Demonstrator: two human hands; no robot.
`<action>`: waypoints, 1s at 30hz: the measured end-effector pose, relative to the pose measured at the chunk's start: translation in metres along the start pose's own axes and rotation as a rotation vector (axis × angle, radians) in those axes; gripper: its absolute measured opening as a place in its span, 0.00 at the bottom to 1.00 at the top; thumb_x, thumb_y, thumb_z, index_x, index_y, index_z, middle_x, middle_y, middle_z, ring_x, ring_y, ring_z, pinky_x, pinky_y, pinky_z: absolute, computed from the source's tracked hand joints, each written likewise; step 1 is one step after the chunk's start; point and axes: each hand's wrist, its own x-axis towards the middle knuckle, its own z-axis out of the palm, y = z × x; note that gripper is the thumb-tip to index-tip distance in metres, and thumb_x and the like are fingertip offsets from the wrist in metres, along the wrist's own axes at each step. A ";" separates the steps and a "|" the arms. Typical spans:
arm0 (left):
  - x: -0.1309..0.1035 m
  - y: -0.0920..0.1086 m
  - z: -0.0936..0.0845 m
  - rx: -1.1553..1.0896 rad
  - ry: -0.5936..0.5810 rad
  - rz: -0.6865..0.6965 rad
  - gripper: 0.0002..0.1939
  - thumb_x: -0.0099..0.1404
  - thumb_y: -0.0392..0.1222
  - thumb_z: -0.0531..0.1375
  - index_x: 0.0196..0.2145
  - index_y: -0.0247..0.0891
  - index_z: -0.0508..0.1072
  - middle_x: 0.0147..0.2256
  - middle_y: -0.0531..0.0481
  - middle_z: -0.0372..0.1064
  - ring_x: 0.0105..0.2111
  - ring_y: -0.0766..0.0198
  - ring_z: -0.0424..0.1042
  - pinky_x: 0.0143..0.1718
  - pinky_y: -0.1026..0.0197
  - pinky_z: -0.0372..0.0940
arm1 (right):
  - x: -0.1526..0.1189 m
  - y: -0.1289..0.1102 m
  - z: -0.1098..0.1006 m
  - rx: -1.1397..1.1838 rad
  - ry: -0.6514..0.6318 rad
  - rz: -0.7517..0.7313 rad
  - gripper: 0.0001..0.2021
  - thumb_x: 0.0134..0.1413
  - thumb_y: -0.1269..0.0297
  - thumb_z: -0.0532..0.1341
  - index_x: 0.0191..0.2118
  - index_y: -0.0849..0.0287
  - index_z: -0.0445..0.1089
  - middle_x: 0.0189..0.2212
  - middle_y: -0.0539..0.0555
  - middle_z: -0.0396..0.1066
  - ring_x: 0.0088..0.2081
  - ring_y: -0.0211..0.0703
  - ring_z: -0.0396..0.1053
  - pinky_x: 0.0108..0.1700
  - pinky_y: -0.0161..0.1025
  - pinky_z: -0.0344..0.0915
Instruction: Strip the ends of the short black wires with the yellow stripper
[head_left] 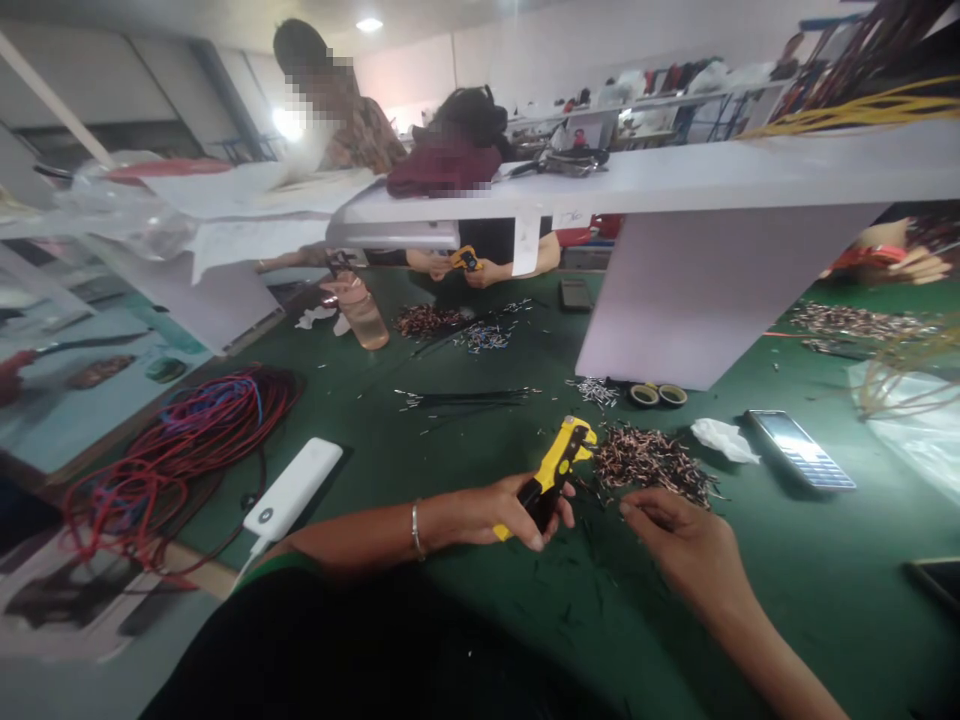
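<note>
Left grip [517, 508], head view, is closed around a yellow-and-black pistol-shaped hand tool [556, 465], its nose beside a heap of short copper-and-black wire pieces [652, 468] on the green desk [375, 455]. Right grip [690, 545] has fingertips bunched by the heap's near edge; whether they pinch anything cannot be told. Sound practice: isolate one piece, keep fingers clear of the nose, hold the tool steady.

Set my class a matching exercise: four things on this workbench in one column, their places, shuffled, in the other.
1. Nearer yellow-and-black tool
2. White device
3. Crumpled tissue
4. Drink bottle

A. Between copper-coloured heap and phone
B. Beside coiled red wire
C. Beside distant brown heap
D. In left hand

Pairs: 1-D, 2-B, 3-A, 4-C
</note>
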 end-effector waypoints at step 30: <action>0.000 -0.006 0.009 0.523 -0.101 0.028 0.44 0.46 0.42 0.74 0.59 0.43 0.62 0.40 0.52 0.63 0.41 0.63 0.65 0.43 0.57 0.64 | -0.031 -0.024 0.017 0.343 -0.005 0.052 0.13 0.45 0.53 0.67 0.25 0.59 0.75 0.15 0.47 0.62 0.19 0.37 0.57 0.21 0.34 0.54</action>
